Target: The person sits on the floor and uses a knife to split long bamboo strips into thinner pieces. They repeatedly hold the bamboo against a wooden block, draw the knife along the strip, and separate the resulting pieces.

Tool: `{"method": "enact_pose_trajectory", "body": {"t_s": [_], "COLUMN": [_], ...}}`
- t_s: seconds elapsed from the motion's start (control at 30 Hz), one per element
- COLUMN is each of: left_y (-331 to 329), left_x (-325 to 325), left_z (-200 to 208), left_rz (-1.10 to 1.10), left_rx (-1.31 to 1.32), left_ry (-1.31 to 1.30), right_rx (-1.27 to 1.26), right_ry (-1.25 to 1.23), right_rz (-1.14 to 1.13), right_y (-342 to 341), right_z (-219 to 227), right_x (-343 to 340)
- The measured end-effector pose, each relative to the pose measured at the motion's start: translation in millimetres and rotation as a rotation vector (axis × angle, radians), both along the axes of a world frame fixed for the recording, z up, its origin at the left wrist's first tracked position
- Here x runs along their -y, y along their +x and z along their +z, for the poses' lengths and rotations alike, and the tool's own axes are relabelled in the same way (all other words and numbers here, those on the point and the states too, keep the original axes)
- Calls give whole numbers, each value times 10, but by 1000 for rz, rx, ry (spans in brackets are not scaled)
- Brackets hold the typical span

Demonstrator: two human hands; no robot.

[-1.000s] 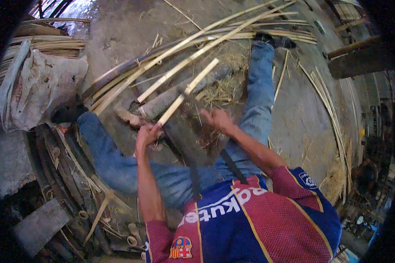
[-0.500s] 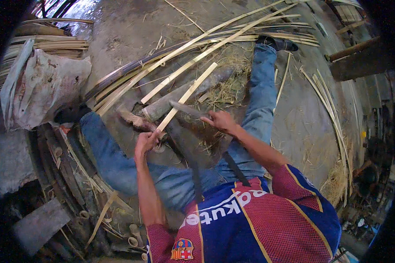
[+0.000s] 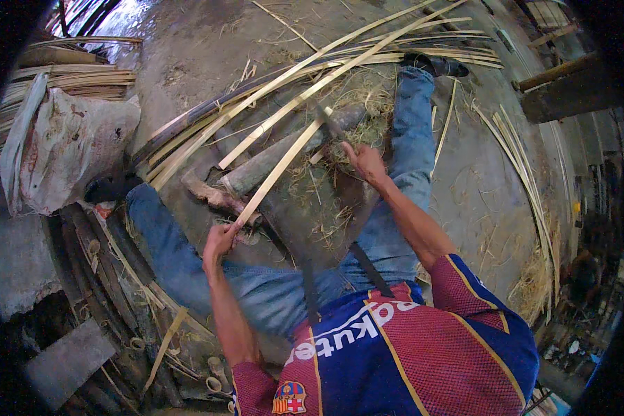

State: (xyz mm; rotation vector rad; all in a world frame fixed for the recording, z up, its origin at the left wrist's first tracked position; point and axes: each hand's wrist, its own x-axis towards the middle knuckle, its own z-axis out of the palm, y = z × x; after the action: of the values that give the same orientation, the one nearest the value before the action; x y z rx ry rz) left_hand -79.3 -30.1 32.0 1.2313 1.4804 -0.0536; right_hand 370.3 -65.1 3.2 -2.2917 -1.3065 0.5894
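My left hand (image 3: 222, 239) is closed round the near end of a pale bamboo strip (image 3: 282, 165). The strip slants away to the upper right, over a grey log (image 3: 267, 166) lying on the ground. In my right hand (image 3: 366, 163) is a knife (image 3: 331, 125), its handle hidden by my fingers. The blade lies at the strip's far end, beside the log. Close to my left hand, a rough brown piece of wood (image 3: 215, 193) lies against the log's near end.
Long bamboo strips (image 3: 305, 90) spread across the floor beyond the log. A whitish sack (image 3: 76, 149) stands at the left, near my left foot. Bamboo poles (image 3: 97, 263) lie at the lower left. More thin strips (image 3: 523, 173) rest at the right, and shavings (image 3: 374, 104) litter the ground.
My right hand has moved the knife away from me along the strip to its far end. My left hand, still gripping the strip, has drawn slightly nearer and to the left.
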Motion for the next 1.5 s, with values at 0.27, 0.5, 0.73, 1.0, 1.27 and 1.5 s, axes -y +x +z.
{"method": "enact_pose_trajectory", "body": {"t_s": [0.27, 0.5, 0.73, 1.0, 1.27, 1.5], "left_y": [774, 926, 945, 849, 844, 743], "left_x": [40, 57, 68, 140, 125, 164], "left_z": [-155, 96, 135, -36, 84, 37], "left_rz": [13, -20, -36, -23, -26, 16], "left_rx": [70, -43, -18, -89, -89, -81], "left_ry": [610, 588, 547, 548, 622, 571], "right_rx": [-285, -141, -24, -32, 71, -1], "right_ry": [-79, -18, 5, -23, 0, -46], "right_rz": [63, -110, 112, 72, 255, 110], "right_y": [-318, -411, -232, -336, -399, -267], "right_z": [-258, -218, -357, -293, -160, -263], "right_x": [147, 302, 294, 404, 365, 300]}}
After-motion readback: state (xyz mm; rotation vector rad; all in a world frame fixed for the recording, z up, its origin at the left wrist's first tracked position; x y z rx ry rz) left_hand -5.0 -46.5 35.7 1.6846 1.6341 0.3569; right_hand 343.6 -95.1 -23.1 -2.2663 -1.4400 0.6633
